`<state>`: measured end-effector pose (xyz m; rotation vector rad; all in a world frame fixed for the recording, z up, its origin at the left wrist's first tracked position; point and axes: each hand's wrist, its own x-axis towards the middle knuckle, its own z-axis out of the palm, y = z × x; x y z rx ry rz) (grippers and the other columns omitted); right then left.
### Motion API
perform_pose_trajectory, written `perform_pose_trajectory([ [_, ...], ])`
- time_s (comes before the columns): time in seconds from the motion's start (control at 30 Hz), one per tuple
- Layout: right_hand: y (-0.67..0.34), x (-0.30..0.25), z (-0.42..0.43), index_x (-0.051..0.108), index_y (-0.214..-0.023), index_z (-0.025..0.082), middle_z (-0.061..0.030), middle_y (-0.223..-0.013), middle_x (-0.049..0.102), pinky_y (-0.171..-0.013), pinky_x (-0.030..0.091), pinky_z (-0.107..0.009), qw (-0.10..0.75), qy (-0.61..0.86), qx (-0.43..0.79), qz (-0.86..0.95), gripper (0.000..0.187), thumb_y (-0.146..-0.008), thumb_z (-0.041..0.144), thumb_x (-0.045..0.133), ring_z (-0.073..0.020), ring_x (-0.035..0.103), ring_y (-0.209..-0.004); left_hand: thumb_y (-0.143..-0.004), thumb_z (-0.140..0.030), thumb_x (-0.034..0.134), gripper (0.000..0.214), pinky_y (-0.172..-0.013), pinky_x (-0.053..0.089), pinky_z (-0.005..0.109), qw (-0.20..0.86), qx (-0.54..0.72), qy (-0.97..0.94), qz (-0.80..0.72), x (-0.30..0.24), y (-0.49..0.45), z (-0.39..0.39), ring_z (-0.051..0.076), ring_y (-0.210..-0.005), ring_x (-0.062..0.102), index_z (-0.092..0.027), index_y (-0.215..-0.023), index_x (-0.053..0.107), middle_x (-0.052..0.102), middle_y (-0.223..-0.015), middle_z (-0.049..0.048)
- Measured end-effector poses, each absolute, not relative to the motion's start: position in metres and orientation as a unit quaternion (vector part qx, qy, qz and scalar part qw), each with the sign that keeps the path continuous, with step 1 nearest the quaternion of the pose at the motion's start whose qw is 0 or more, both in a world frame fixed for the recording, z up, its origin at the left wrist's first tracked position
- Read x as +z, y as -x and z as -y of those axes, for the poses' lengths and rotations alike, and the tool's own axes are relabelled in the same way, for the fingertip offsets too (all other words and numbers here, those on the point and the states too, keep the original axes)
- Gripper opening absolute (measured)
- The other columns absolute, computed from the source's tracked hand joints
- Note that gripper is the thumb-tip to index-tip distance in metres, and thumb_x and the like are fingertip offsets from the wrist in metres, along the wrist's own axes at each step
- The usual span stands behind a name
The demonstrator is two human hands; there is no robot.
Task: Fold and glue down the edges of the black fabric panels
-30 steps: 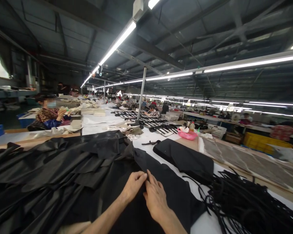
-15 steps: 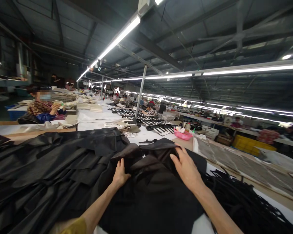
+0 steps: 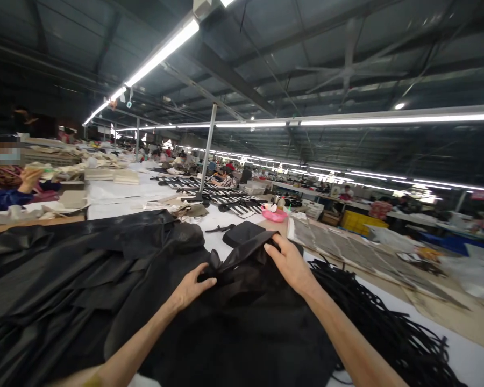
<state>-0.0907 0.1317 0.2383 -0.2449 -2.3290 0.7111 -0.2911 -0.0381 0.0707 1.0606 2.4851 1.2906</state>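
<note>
A large black fabric piece [image 3: 242,322] spreads in front of me, its far edge lifted into a fold. My right hand [image 3: 288,263] grips that raised edge, fingers over the top and thumb on the near side. At the fold's left end is my left hand [image 3: 191,287], touching the fabric with thumb and forefinger apart; its other fingertips are hidden. To the left lies a wide, wrinkled heap of black fabric [image 3: 64,274]. Just beyond the fold is a flat black piece [image 3: 244,233]. A tangle of black straps [image 3: 371,317] lies right of my right forearm.
A pink basket [image 3: 274,215] with small bottles stands ahead on the white table [image 3: 116,191]. Black-and-white strip pieces [image 3: 237,201] lie behind it, near a metal post [image 3: 208,150]. Grey sheets [image 3: 342,244] cover the right side. A masked co-worker [image 3: 4,183] sits at left.
My view has turned right. The fabric's edge now stands up as a sharper fold in my right hand. My left thumb and forefinger have spread at its left end.
</note>
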Motion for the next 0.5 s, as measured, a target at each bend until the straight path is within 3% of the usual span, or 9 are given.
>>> perform_pose_trajectory([
  [0.1,0.091,0.240,-0.132,0.058,-0.111,0.018,-0.0057,-0.119,0.057,-0.097,0.035,-0.036,0.332,0.083,0.300,0.890,0.035,-0.080,0.024,0.044,-0.0216,0.050,-0.111,-0.058,-0.043,0.073,0.066,-0.077,0.044,0.030,0.081,0.400,-0.352,-0.842,0.076,0.286,0.030,0.025,-0.094,0.059,-0.019,-0.116,0.053,0.063,-0.099,0.0049],
  [0.17,0.093,0.241,-0.132,0.059,-0.110,0.017,-0.0061,-0.118,0.059,-0.096,0.037,-0.036,0.323,0.080,0.329,0.884,0.035,-0.080,0.026,0.044,-0.0221,0.051,-0.111,-0.054,-0.039,0.077,0.052,-0.077,0.044,0.032,0.086,0.373,-0.342,-0.858,0.073,0.284,0.022,0.025,-0.090,0.059,-0.018,-0.098,0.061,0.062,-0.095,0.0047],
  [0.23,0.094,0.241,-0.132,0.060,-0.111,0.017,-0.0057,-0.116,0.061,-0.094,0.039,-0.036,0.315,0.078,0.361,0.874,0.036,-0.081,0.029,0.045,-0.0226,0.052,-0.110,-0.064,-0.038,0.073,0.034,-0.077,0.045,0.036,0.099,0.349,-0.327,-0.873,0.066,0.283,0.015,0.022,-0.087,0.059,-0.016,-0.086,0.061,0.062,-0.092,0.0042],
  [0.33,0.093,0.245,-0.138,0.060,-0.112,0.018,-0.0043,-0.109,0.065,-0.090,0.042,-0.036,0.318,0.082,0.393,0.859,0.038,-0.081,0.033,0.046,-0.0229,0.055,-0.104,-0.081,-0.036,0.060,0.023,-0.076,0.048,0.038,0.126,0.326,-0.296,-0.889,0.054,0.282,0.011,0.018,-0.083,0.059,-0.014,-0.089,0.059,0.061,-0.090,0.0029],
  [0.5,0.072,0.273,-0.180,0.063,-0.105,0.016,-0.0046,-0.097,0.068,-0.083,0.045,-0.035,0.413,0.149,0.409,0.800,0.041,-0.073,0.040,0.054,-0.0232,0.060,-0.093,-0.083,-0.034,0.059,0.022,-0.077,0.049,0.037,0.158,0.325,-0.247,-0.899,0.046,0.292,0.020,0.019,-0.089,0.059,-0.015,-0.095,0.059,0.060,-0.096,0.0035],
])
